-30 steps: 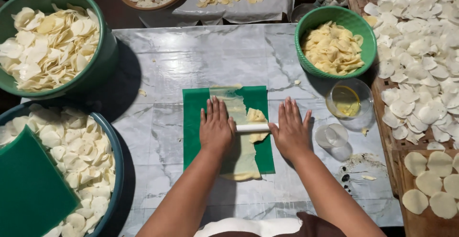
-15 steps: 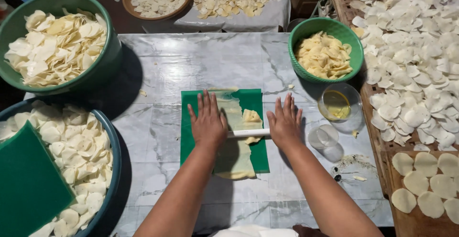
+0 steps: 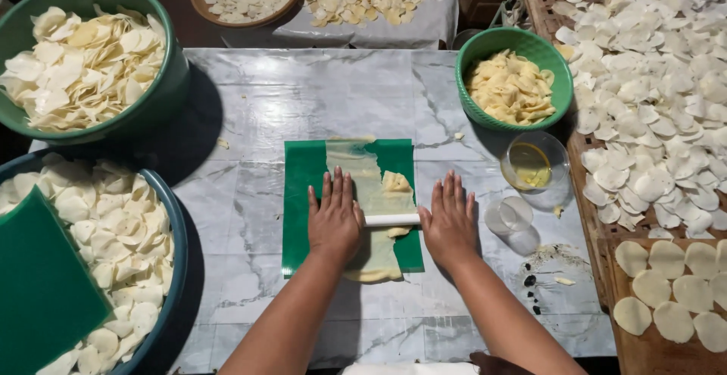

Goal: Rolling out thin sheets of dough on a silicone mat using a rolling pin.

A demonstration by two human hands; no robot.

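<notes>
Flat grip: both hands point(image 3: 394, 220) on white roller point(image 3: 391, 220); green bowl point(image 3: 515, 42) of yellow dough pieces point(image 3: 510, 87).

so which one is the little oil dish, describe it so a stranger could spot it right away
Start at the grey marble table and find the small green bowl of yellow pieces at its far right. Just nearer the person sits the oil dish, right of the green mat. It is the only clear glass bowl, holding yellow liquid rather than chips.
</notes>
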